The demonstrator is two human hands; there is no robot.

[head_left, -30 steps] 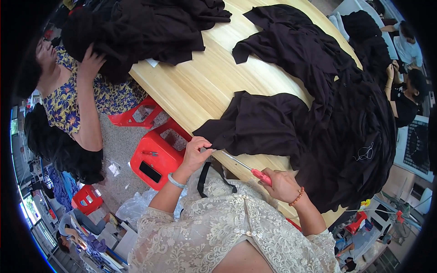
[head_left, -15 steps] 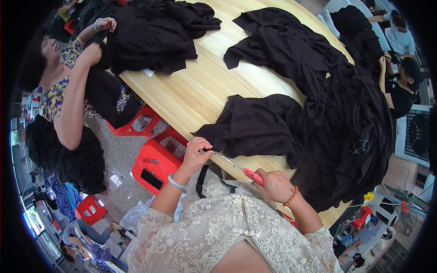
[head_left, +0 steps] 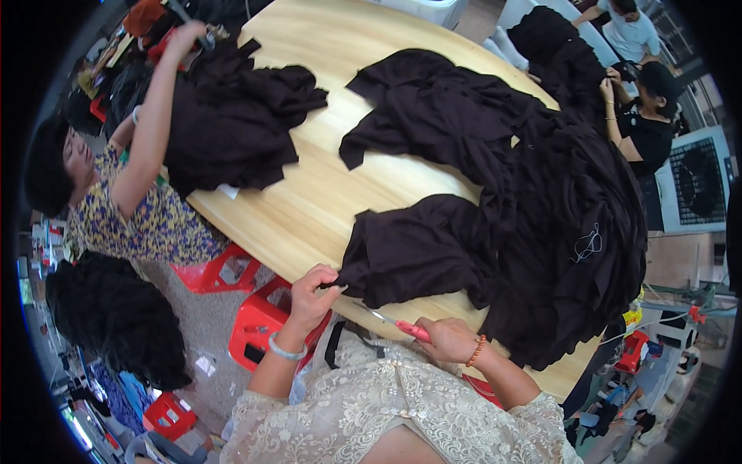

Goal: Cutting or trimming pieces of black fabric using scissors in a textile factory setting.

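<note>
My left hand (head_left: pixel 312 297) pinches the corner of a black cloth piece (head_left: pixel 417 247) at the table's near edge. My right hand (head_left: pixel 452 339) is closed around a red-handled tool (head_left: pixel 413 331) with a thin metal shaft. The shaft slants toward my left hand, and its tip is apart from the fingers. Whether the tool is a screwdriver-like pick or a blade, I cannot tell. The cloth lies flat and creased, running into a large black heap (head_left: pixel 572 232) on the right, where a loose pale thread (head_left: pixel 589 244) rests.
The wooden table (head_left: pixel 297 224) carries another black cloth pile (head_left: pixel 232 131) at far left. A person in a patterned top (head_left: pixel 147 216) sits there with an arm raised. Red stools (head_left: pixel 251 329) and a black fabric bundle (head_left: pixel 116 317) stand left. Another person (head_left: pixel 645 116) handles black cloth at far right.
My left hand has drawn the cloth corner slightly nearer, and the tool's tip has moved away from it. The person at left has raised an arm over the pile. The whole view has shifted.
</note>
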